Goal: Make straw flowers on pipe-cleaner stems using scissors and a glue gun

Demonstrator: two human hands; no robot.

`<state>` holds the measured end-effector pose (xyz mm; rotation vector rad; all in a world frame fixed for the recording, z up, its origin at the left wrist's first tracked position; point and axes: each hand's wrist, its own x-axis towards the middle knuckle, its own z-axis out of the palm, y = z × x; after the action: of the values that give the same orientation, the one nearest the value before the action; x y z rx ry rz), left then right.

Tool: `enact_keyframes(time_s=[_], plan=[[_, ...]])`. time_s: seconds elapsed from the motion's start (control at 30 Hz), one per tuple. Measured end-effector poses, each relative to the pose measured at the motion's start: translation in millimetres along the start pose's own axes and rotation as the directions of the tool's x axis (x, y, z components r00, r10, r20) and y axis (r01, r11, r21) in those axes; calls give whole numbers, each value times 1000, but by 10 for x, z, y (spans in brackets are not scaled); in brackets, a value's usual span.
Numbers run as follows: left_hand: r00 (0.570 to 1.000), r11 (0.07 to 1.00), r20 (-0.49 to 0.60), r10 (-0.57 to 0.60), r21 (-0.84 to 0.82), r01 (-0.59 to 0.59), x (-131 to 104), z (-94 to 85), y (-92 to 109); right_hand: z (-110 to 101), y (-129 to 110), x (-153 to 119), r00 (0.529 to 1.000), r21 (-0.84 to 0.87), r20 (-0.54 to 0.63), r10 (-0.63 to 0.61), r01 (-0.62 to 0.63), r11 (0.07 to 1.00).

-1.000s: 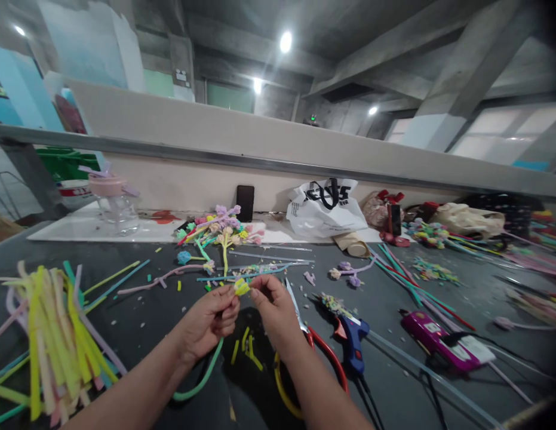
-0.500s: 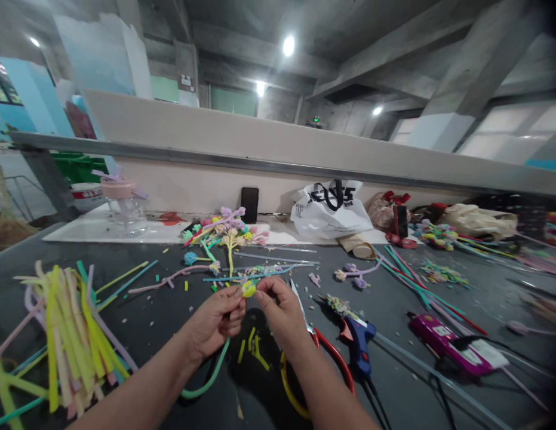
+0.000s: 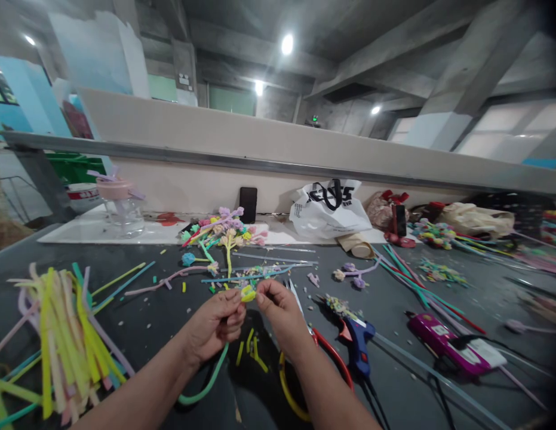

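Observation:
My left hand (image 3: pixel 219 322) is closed in a pinch around a small yellow flower head (image 3: pixel 248 294) made of fuzzy chenille stem. A green chenille stem (image 3: pixel 211 376) curves down below that hand. At the right edge of the yellow head, my right hand (image 3: pixel 280 313) has thumb and fingers pinched together; whatever lies between them is hidden. Several short yellow chenille pieces (image 3: pixel 258 355) lie on the table beneath my hands. A pair of scissors (image 3: pixel 334 352) with red and yellow handles lies partly under my right forearm.
A blue glue gun (image 3: pixel 361 346) with a cord lies right of the scissors, near a purple device (image 3: pixel 448 340). Bundled chenille stems (image 3: pixel 67 340) are at left. Finished flowers (image 3: pixel 228 230), a phone (image 3: pixel 248 205), a white bag (image 3: pixel 329 212) and a glass jar (image 3: pixel 123 215) line the back.
Both hands stay nearly in place, with the yellow head turned slightly between them. The whole view has shifted a little.

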<state>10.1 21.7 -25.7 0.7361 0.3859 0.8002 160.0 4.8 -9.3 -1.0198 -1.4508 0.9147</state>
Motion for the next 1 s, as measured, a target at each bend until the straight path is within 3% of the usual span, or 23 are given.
enact_keyframes(time_s=[0.47, 0.83, 1.0], plan=[[1000, 999, 22, -5, 47, 4, -8, -9, 29, -68, 31, 11, 991, 147, 120, 60, -77, 986], [999, 998, 16, -35, 61, 34, -9, 19, 18, -134, -32, 35, 993, 90, 118, 12, -23, 996], [1000, 995, -12, 15, 101, -14, -1, 18, 19, -91, 7, 50, 997, 133, 45, 59, -64, 989]])
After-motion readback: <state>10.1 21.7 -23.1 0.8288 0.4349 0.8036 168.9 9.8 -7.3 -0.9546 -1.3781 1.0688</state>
